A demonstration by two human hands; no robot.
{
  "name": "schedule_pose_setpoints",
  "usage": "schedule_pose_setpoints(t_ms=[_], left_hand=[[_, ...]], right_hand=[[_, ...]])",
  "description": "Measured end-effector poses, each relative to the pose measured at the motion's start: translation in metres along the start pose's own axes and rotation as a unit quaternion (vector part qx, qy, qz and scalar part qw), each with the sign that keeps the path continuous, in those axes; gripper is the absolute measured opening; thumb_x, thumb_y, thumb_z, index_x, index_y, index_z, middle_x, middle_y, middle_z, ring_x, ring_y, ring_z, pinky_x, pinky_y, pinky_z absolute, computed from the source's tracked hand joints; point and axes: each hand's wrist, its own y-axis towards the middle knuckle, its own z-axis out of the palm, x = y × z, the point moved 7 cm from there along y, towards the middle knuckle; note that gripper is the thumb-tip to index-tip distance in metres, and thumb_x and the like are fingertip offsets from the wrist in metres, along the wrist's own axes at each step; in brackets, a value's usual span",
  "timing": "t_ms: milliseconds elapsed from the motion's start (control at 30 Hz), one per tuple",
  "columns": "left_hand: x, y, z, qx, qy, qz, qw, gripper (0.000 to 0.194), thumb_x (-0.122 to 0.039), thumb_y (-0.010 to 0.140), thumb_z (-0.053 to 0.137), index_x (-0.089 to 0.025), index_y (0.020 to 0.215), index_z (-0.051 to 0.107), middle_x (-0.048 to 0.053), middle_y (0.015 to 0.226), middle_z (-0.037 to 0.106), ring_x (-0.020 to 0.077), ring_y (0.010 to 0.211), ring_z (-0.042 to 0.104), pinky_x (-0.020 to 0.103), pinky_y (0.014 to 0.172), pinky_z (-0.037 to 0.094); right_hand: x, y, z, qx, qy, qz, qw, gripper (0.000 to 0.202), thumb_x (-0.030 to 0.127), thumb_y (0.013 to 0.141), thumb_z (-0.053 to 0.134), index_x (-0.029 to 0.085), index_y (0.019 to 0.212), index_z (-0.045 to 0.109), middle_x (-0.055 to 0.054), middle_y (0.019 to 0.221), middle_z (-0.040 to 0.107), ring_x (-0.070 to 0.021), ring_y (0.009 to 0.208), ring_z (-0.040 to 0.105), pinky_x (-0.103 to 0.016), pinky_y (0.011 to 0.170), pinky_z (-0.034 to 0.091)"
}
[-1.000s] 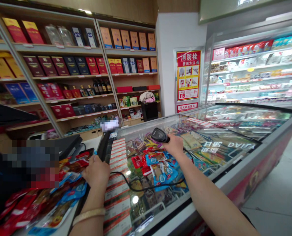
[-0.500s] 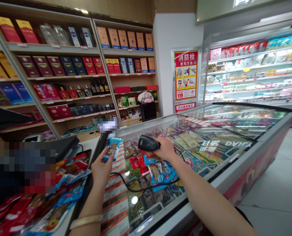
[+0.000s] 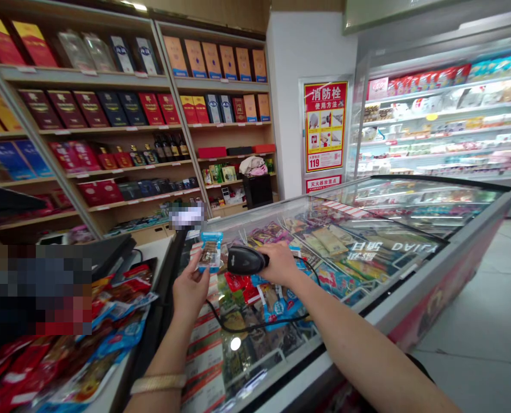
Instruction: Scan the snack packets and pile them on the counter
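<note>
Pinched in my left hand (image 3: 191, 287) is a small blue-edged snack packet (image 3: 211, 251) with a clear middle, held up over the freezer's left end. My right hand (image 3: 281, 264) grips a black handheld scanner (image 3: 246, 260), whose head points left at the packet, a small gap apart. From the scanner a black cable (image 3: 255, 328) loops over the freezer glass. Below my right hand, red packets (image 3: 249, 289) and blue packets (image 3: 276, 304) lie on the glass.
A glass-topped chest freezer (image 3: 410, 281) stretches back to the right. At left, a counter (image 3: 163, 252) bears a heap of red and blue packets (image 3: 104, 338). Shelves of boxes (image 3: 178, 135) stand behind, a lit fridge (image 3: 444, 132) at right.
My left hand has moved right and slightly up with the packet, which is now more upright. My right hand has shifted left with the scanner, narrowing the gap between them.
</note>
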Motion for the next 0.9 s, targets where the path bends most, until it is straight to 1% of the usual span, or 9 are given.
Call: schedule_pose_setpoints(t_ms=[200,333,433,533,600,700,767,833,900], left_hand=[[-0.002,-0.001,0.005,0.024,0.004,0.006,1.0,0.054,-0.015,0.074,0.066,-0.012,0.128,0.066,0.001,0.074,0.076,0.0169,0.078,0.073,0.026,0.08,0.057],[0.001,0.0,0.006,0.028,-0.003,0.005,1.0,0.053,-0.015,0.074,0.065,-0.015,0.127,0.067,0.004,0.086,0.079,0.0193,0.085,0.074,0.029,0.083,0.058],[0.005,0.001,0.006,0.033,0.009,0.01,0.999,0.057,-0.018,0.075,0.066,-0.014,0.131,0.064,0.006,0.089,0.079,0.0214,0.089,0.074,0.032,0.085,0.058],[0.01,0.002,0.008,0.034,0.015,0.022,0.999,0.057,-0.022,0.076,0.065,-0.014,0.133,0.063,0.006,0.089,0.079,0.023,0.093,0.074,0.034,0.088,0.057],[0.014,0.002,0.013,0.041,0.004,0.027,0.999,0.057,-0.024,0.076,0.064,-0.014,0.132,0.063,0.007,0.09,0.079,0.0238,0.095,0.073,0.036,0.09,0.056],[0.015,-0.003,0.03,0.102,-0.022,0.041,0.994,0.058,-0.029,0.079,0.06,-0.014,0.135,0.06,0.008,0.097,0.078,0.0241,0.099,0.073,0.039,0.094,0.055],[0.011,-0.011,0.045,0.162,-0.016,0.072,0.984,0.059,-0.032,0.08,0.057,-0.015,0.137,0.058,0.009,0.109,0.076,0.0248,0.11,0.069,0.042,0.102,0.05],[0.008,-0.021,0.059,0.216,0.022,0.113,0.97,0.06,-0.034,0.08,0.058,-0.017,0.138,0.057,0.01,0.127,0.069,0.027,0.127,0.058,0.045,0.11,0.042],[0.008,-0.03,0.069,0.256,0.071,0.148,0.952,0.062,-0.035,0.08,0.06,-0.018,0.14,0.055,0.012,0.141,0.059,0.0297,0.14,0.044,0.049,0.115,0.035]], right_hand=[[0.001,0.0,-0.002,0.0,-0.007,-0.001,1.0,0.024,0.032,0.072,0.07,0.026,0.095,0.074,-0.002,0.092,0.076,-0.0223,0.091,0.067,-0.031,0.075,0.034],[0.001,0.0,-0.003,0.004,-0.009,-0.002,1.0,0.024,0.034,0.073,0.07,0.026,0.096,0.075,-0.003,0.091,0.076,-0.0224,0.09,0.068,-0.031,0.075,0.035],[0.002,0.0,-0.003,-0.001,-0.003,-0.004,1.0,0.025,0.034,0.073,0.07,0.027,0.097,0.074,-0.002,0.092,0.076,-0.0221,0.091,0.068,-0.031,0.075,0.035],[-0.001,0.001,-0.006,-0.004,-0.008,0.012,1.0,0.023,0.034,0.073,0.071,0.027,0.094,0.074,-0.001,0.091,0.075,-0.022,0.09,0.067,-0.031,0.077,0.035],[-0.007,0.001,-0.012,-0.02,-0.013,0.039,0.999,0.021,0.034,0.072,0.071,0.025,0.091,0.074,-0.003,0.093,0.076,-0.0224,0.092,0.067,-0.031,0.078,0.036],[-0.026,0.0,-0.026,-0.062,-0.03,0.108,0.992,0.022,0.035,0.074,0.071,0.024,0.093,0.074,-0.005,0.097,0.076,-0.0235,0.097,0.067,-0.031,0.079,0.037],[-0.042,-0.003,-0.034,-0.085,-0.055,0.164,0.981,0.025,0.034,0.074,0.072,0.024,0.096,0.074,-0.006,0.099,0.076,-0.0247,0.097,0.067,-0.031,0.078,0.038],[-0.054,-0.005,-0.039,-0.098,-0.064,0.203,0.972,0.024,0.037,0.077,0.07,0.025,0.097,0.074,-0.006,0.099,0.076,-0.0255,0.097,0.068,-0.03,0.077,0.039],[-0.061,-0.006,-0.041,-0.103,-0.063,0.218,0.968,0.025,0.041,0.078,0.069,0.025,0.096,0.075,-0.006,0.099,0.076,-0.0259,0.097,0.068,-0.031,0.076,0.039]])
